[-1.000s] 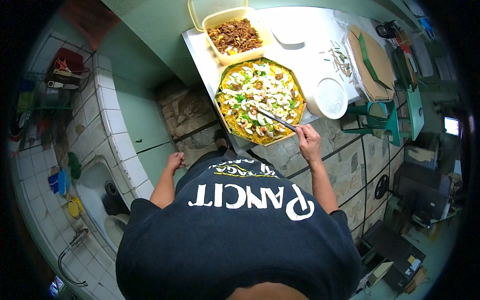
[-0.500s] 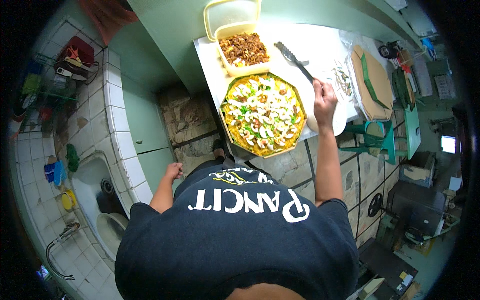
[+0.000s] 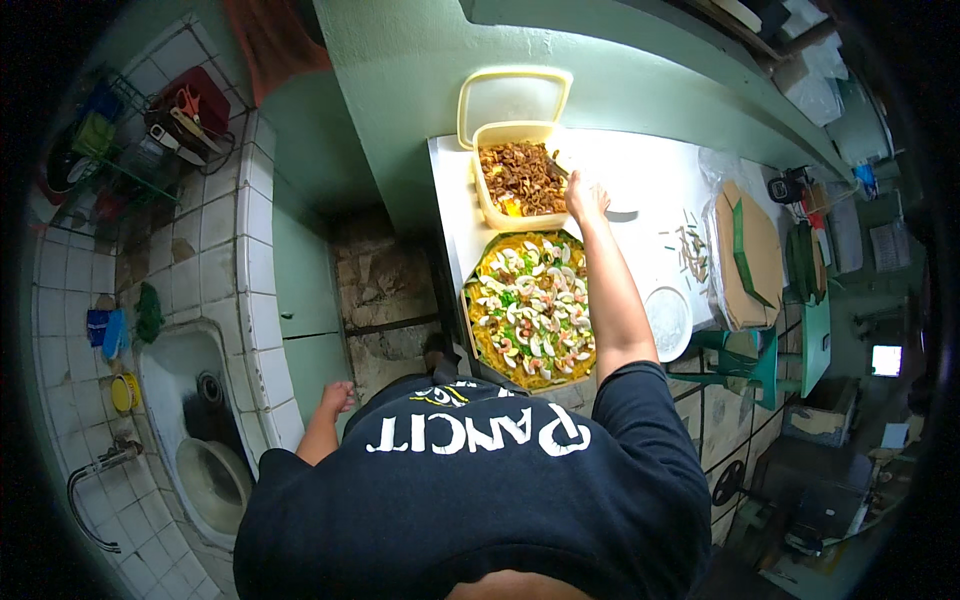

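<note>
My right hand [image 3: 588, 196] is closed around black tongs [image 3: 559, 168], whose tip reaches into a pale yellow plastic tub [image 3: 489, 212]. Inside the tub lie browned, crisp-looking food bits [image 3: 520, 180]; its hinged-back lid [image 3: 513, 98] leans against the wall. Directly in front of the tub, below my right forearm, sits an octagonal tray [image 3: 466, 318] of yellow noodles [image 3: 530, 310] topped with egg slices, shrimp and green bits. My left hand [image 3: 338, 397] hangs by my side with its fingers curled, apparently holding nothing.
A round whitish bowl [image 3: 668, 322] stands at the front edge of the white table [image 3: 625, 270]. Small thin strips [image 3: 690, 248] and stacked cardboard trays [image 3: 750, 255] lie further right. A green stool [image 3: 740, 365] is below them; a tiled sink [image 3: 170, 350] is to the left.
My right hand has swung left and away from me, bringing the tongs from above the table into the tub. My view has shifted; my left hand stays by my side.
</note>
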Demonstrator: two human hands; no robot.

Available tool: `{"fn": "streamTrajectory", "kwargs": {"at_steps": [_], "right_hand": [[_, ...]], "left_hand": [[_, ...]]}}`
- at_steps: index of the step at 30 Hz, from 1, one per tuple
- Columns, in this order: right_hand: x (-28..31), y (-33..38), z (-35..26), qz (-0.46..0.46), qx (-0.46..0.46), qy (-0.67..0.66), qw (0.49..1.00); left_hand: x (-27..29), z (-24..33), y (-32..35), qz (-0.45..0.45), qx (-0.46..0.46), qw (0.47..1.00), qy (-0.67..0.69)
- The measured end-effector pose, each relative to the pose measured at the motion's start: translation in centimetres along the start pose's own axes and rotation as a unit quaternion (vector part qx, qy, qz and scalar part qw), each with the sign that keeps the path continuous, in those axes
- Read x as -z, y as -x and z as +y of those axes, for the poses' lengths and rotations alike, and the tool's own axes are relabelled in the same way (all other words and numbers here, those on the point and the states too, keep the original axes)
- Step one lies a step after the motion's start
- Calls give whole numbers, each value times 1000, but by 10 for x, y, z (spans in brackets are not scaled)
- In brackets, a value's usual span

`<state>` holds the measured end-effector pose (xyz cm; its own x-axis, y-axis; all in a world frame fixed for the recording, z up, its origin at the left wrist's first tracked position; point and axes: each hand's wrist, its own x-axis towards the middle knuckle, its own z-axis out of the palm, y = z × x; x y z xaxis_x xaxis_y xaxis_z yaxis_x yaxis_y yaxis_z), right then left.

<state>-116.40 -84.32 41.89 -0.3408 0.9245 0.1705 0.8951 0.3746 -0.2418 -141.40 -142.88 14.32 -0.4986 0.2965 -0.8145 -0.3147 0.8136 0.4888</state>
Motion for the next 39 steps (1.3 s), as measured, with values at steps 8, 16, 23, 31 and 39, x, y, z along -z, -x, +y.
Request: {"fn": "streamTrajectory", "kwargs": {"at_steps": [8, 16, 23, 31, 39], "right_hand": [[41, -6, -3, 81, 58, 84, 991], [38, -29, -15, -49, 1, 115, 992], [76, 7, 25, 4, -19, 6, 1000], [145, 118, 116, -32, 63, -102, 992], [131, 183, 152, -151, 10, -18, 988]], "left_hand": [[4, 7, -15, -15, -8, 1000, 2], [-8, 58, -13, -20, -52, 998, 21], [-5, 39, -6, -14, -12, 1000, 11], [-4, 21, -13, -22, -2, 999, -32], [-23, 56, -4, -41, -55, 996, -54]]}}
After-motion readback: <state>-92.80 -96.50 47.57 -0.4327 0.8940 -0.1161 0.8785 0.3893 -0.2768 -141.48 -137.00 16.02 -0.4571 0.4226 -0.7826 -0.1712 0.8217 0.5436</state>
